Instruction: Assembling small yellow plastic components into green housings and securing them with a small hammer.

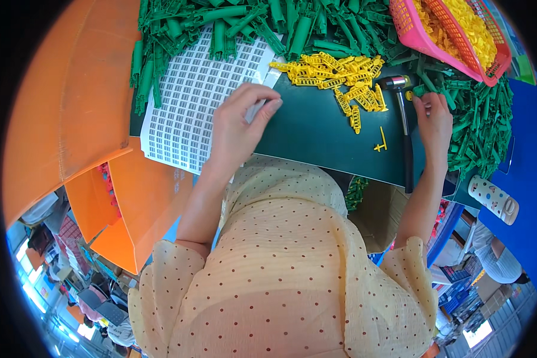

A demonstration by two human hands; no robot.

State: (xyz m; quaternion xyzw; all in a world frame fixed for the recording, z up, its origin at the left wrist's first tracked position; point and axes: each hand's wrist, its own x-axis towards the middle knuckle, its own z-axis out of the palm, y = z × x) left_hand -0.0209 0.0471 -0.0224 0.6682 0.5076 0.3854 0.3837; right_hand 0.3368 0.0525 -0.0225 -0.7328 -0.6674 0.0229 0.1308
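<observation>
My left hand (237,124) hovers over the right edge of a white sheet of small printed labels (182,116). Its thumb and forefinger are drawn together, and whatever is between them is too small to make out. On the right, my right hand (434,122) has its fingers curled at a green plastic part (419,90) by the edge of the green heap. A small hammer (404,113) with a black handle lies just left of that hand. Yellow slotted plastic pieces (340,74) are piled between the hands, and a single yellow piece (382,140) lies nearer to me.
Heaps of green plastic parts (304,24) cover the back and right (480,125) of the dark green table (304,128). A pink basket (411,30) holds yellow pieces. A patterned white bottle (493,198) lies at right. Orange bins (71,89) stand left; people are in the background.
</observation>
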